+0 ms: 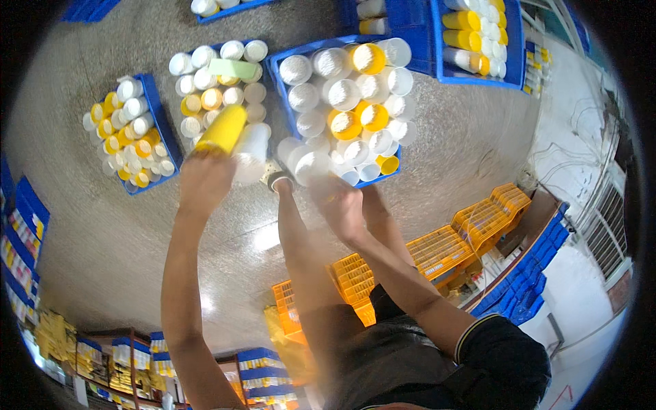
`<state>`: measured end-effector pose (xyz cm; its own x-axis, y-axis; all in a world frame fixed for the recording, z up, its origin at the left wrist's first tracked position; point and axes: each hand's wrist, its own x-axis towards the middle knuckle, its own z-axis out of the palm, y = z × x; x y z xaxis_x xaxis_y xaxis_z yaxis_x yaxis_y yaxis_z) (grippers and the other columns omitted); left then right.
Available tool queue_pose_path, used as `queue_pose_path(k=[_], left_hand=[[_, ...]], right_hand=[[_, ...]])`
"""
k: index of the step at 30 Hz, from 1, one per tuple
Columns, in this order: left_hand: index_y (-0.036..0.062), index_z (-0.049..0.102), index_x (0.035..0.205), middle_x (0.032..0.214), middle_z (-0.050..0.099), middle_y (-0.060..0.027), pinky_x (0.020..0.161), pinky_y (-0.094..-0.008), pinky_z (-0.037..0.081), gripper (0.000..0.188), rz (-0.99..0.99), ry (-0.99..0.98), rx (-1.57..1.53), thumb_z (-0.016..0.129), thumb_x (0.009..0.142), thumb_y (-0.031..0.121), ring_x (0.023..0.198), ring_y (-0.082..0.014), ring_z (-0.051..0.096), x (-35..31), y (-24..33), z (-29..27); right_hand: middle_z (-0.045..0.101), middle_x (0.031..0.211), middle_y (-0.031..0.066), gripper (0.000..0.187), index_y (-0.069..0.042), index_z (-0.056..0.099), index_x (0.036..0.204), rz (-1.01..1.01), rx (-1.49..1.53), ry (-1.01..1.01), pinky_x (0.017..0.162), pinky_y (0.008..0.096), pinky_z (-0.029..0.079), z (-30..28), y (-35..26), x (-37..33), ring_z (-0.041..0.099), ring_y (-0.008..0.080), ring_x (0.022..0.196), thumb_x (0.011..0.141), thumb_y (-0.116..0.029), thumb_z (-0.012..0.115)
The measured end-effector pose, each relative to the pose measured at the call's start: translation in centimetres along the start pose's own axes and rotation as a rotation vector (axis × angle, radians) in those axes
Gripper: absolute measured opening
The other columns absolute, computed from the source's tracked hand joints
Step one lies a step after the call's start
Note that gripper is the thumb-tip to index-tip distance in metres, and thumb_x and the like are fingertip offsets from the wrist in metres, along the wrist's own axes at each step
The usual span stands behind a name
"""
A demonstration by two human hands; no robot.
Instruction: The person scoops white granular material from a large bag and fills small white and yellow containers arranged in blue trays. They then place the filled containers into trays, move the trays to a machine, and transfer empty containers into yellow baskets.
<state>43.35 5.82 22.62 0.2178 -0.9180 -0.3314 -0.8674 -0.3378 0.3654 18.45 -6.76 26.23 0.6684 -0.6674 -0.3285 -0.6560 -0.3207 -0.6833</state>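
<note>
Across the grey floor [116,232], blue bins [159,116] look mostly full; outside them are a yellow cup [227,126] in the left hand's [207,179] curled fingers and a clear cup [312,167] at the right hand [339,206], its grip too blurred to tell

Grey floor [465,150] with glare, white wall [552,123], slatted grille [608,222]

l hand [207,179] curled, r hand [338,203] curled + blurry, arms [183,273] fwd.

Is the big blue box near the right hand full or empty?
Mostly full: white cups and yellow cups crowd the blue box, leaving few gaps.
</note>
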Motion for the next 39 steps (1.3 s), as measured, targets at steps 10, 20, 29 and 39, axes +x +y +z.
queue_pose_path(k=[10, 20, 29, 39], left_hand=[[-0.0002, 0.070, 0.071, 0.072, 0.068, -0.0185, 0.067, -0.0432, 0.053, 0.027, 0.169, -0.070, 0.071, 0.061, 0.088, 0.020, 0.070, -0.0337, 0.068, 14.8, 5.7, -1.2], [0.0079, 0.074, 0.074, 0.076, 0.071, -0.0134, 0.064, -0.0389, 0.053, 0.030, 0.040, -0.208, 0.155, 0.058, 0.090, 0.026, 0.074, -0.0279, 0.070, 18.1, 9.7, -1.4], [0.0015, 0.056, 0.068, 0.061, 0.056, -0.0033, 0.054, -0.0337, 0.041, 0.046, -0.817, 0.218, -1.202, 0.050, 0.101, 0.033, 0.056, -0.0185, 0.052, 4.5, 8.4, 1.9], [0.0149, 0.041, 0.067, 0.062, 0.032, 0.0029, 0.047, -0.0271, 0.028, 0.039, -1.408, 0.344, -2.324, 0.052, 0.101, 0.030, 0.053, -0.0109, 0.034, -5.9, 14.4, 14.0]], right_hand=[[0.068, 0.088, 0.0207, 0.023, -0.002, 0.068, 0.104, 0.209, -0.024, 0.095, 0.066, 0.0423, 0.054, 2.4, 4.9, 3.0, 0.067, 0.0369, 0.074, 0.082, -0.009, 0.070], [0.061, 0.080, 0.0090, 0.005, -0.008, 0.061, 0.088, 0.019, -0.239, 0.009, 0.059, 0.0376, 0.054, -0.9, 3.4, 3.9, 0.065, 0.0273, 0.072, 0.084, -0.011, 0.061], [0.061, 0.075, 0.0094, 0.008, -0.008, 0.061, 0.085, -0.217, -0.355, -0.159, 0.062, 0.0365, 0.055, -0.6, 4.6, 3.4, 0.066, 0.0281, 0.068, 0.078, -0.005, 0.061], [0.065, 0.080, 0.0102, 0.013, -0.008, 0.064, 0.092, -0.288, -0.737, -0.287, 0.060, 0.0352, 0.056, 4.0, 8.6, 4.0, 0.069, 0.0248, 0.071, 0.080, -0.008, 0.060]])
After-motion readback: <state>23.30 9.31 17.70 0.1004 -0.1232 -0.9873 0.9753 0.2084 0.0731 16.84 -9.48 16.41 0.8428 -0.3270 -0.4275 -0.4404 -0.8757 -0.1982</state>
